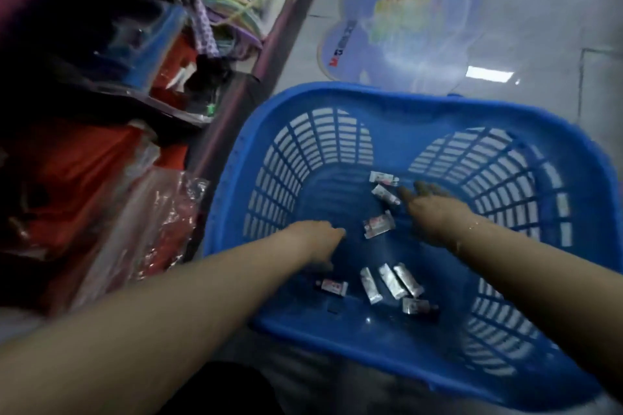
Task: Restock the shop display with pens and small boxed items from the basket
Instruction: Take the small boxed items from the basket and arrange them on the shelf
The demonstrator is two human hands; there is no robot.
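Blue slotted plastic basket (397, 101) sits on the floor, holding scattered small silver-white boxed items (378, 224). Left hand (315, 239) reaches in at 9 o'clock; grip indeterminate through blur. Right hand (429, 209), at 1 o'clock, fingers extended, released, beside two items.

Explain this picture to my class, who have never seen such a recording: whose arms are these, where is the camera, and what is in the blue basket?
There is no machine here. A person wears a camera on the head, so you look down along their own two bare arms. Both reach into a blue plastic basket with slotted walls, standing on a pale floor. On its bottom lie several small boxed items, white and silvery, scattered loose. The left hand is low by the boxes near it; the picture is too blurred to tell whether it holds one. The right hand reaches with straight fingers towards the far boxes and holds nothing. At the left stands the shop display with packaged goods.
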